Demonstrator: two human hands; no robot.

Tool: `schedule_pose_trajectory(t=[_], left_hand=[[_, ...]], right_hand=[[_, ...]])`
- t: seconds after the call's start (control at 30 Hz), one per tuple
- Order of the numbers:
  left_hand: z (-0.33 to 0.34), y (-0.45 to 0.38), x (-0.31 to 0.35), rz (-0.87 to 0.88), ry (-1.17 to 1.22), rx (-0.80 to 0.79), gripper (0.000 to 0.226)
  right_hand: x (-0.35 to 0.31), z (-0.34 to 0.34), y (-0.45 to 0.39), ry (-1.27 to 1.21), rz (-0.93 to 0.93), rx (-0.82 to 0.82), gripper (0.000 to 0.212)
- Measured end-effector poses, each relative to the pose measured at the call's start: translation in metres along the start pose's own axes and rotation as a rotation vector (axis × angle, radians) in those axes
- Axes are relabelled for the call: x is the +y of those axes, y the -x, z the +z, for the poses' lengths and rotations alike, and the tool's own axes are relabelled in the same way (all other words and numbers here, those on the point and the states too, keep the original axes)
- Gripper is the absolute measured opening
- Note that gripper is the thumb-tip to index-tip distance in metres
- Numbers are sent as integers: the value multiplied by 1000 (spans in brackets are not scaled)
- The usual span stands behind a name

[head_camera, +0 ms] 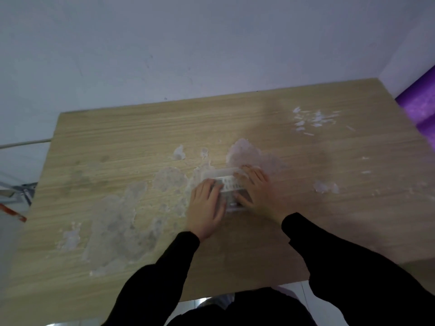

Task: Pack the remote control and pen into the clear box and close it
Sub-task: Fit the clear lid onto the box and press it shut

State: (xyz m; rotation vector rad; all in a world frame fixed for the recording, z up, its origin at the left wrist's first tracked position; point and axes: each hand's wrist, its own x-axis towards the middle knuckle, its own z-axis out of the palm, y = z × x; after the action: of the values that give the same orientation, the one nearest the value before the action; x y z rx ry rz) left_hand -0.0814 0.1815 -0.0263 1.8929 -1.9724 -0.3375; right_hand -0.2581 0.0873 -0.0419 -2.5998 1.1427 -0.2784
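Note:
The clear box [227,172] lies on the wooden table [141,137], near its middle. A remote control [229,184] with pale buttons shows through the clear plastic inside it. My left hand [206,205] presses flat on the box's left side. My right hand [255,189] grips its right side, with fingers laid over the top. Both hands cover much of the box. The pen is hidden from view. The frame is blurred, so I cannot tell whether the lid sits fully down.
The tabletop has large whitish worn patches [122,220] and white flecks [313,118] at the far right. A purple roll [421,107] leans at the table's right edge. A pale wall stands behind, and a cable [23,143] runs at the left.

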Motion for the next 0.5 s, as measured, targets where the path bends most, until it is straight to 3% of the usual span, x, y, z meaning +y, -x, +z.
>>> schedule_pose_trajectory(t=[0.13, 0.3, 0.5], left_hand=[[9, 23, 1, 90, -93, 54, 19], [15, 17, -2, 140, -92, 78, 19], [15, -21, 15, 185, -46, -19, 24]], right_hand=[[-9, 10, 35, 30, -79, 89, 43], [-8, 8, 43, 79, -44, 147, 21], [11, -25, 30, 23, 69, 87, 27]])
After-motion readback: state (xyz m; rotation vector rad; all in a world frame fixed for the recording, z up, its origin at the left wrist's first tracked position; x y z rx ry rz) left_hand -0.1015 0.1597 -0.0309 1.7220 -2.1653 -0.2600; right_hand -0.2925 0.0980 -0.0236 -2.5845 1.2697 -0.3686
